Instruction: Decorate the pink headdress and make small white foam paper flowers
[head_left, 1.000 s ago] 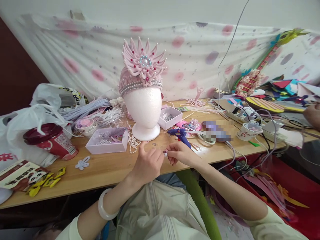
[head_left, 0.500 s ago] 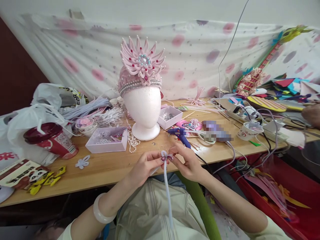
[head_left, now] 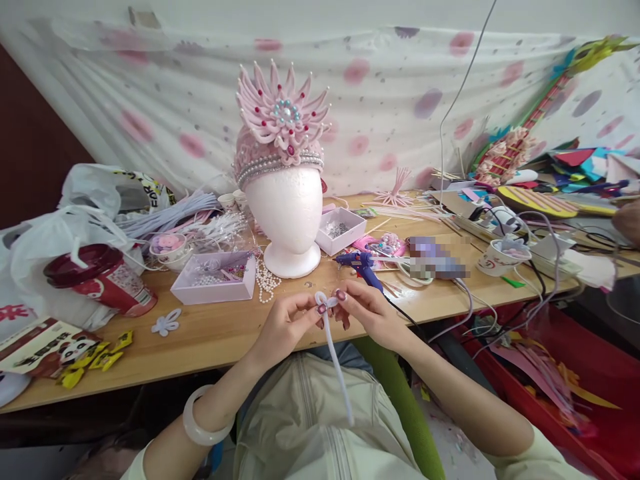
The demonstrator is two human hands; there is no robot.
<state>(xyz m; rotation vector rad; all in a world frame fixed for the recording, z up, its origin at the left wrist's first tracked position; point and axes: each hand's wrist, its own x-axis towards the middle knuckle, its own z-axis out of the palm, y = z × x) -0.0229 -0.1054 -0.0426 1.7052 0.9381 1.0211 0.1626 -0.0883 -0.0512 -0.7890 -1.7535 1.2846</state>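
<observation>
A pale lilac fuzzy stem [head_left: 336, 360] is bent into small loops at its upper end, and its long tail hangs down over my lap. My left hand [head_left: 287, 325] pinches the base of the loops from the left. The fingertips of my right hand [head_left: 369, 315] close on the loop at the right side. Both hands are just past the table's front edge. A similar looped lilac piece [head_left: 166, 323] lies on the table at the left. Behind my hands stands a white foam head [head_left: 287, 217] wearing a pink headpiece [head_left: 285, 120] with pearls and red beads.
A blue glue gun [head_left: 364, 267] lies behind my right hand. Lilac boxes of beads [head_left: 215, 280] flank the foam head. At the left are a red cup [head_left: 107, 283] and yellow wrapped candies [head_left: 95, 357]. Cords and a paper cup [head_left: 501, 257] sit at the right.
My fingers have shifted around the loops, which now show more openly between the hands. The tail of the stem has swung slightly. The view has moved a little.
</observation>
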